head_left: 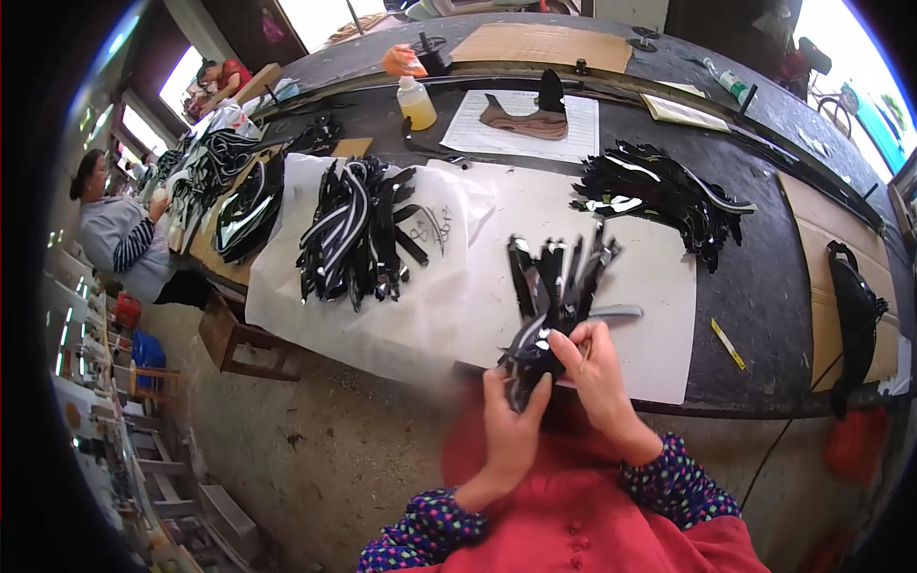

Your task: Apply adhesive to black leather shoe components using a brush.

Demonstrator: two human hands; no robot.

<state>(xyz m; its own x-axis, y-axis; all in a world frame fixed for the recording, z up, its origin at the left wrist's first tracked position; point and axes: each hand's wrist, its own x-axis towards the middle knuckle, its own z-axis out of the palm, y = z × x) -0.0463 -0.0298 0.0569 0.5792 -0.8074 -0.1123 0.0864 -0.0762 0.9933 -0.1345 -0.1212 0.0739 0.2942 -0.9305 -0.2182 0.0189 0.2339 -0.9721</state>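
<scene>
Bundle of thin, glossy black strips (543,315), right of centre in the frame, looks light, floppy and slippery from here; the left hand's fingers (495,387) and right hand's fingers (565,351) pinch its gathered lower end, probably the surest hold.

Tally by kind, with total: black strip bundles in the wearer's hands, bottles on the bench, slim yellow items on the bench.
Black strip bundle in hands: 1
Bottles: 2 (yellow-liquid bottle, green-labelled bottle)
Slim yellow item: 1
Total: 4
</scene>
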